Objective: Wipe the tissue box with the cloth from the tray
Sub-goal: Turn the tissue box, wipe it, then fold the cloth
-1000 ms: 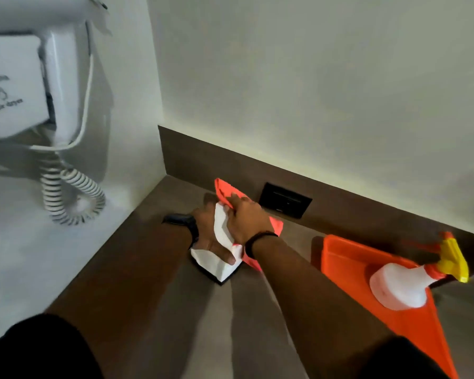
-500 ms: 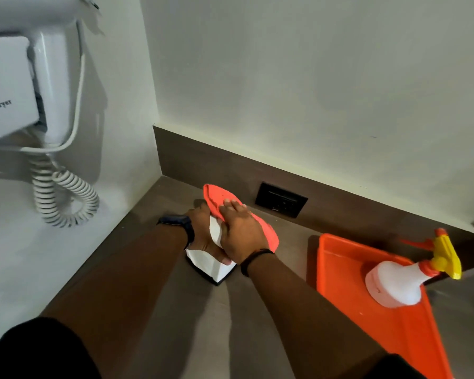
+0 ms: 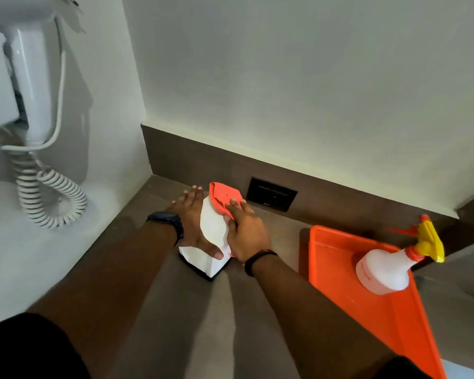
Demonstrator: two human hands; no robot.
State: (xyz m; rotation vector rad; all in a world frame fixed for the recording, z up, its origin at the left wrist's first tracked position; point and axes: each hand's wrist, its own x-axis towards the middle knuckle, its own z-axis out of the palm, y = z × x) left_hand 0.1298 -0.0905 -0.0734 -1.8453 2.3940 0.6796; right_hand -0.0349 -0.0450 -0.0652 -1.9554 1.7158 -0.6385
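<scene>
Left hand (image 3: 193,214): my fingers spread flat, bracing the tissue box (image 3: 212,242) side.
Right hand (image 3: 245,233): I press the orange cloth (image 3: 224,196) onto the box top.
Tray (image 3: 331,258): right, holding spray bottle (image 3: 383,269).

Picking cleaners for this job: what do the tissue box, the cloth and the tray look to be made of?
Tissue box: white matte sides, probably card or plastic, on a dark base; cannot tell which. Cloth: soft orange fabric, folding and creasing under the right hand. Tray: orange moulded plastic, smooth with a slight sheen and a raised rim.
</scene>
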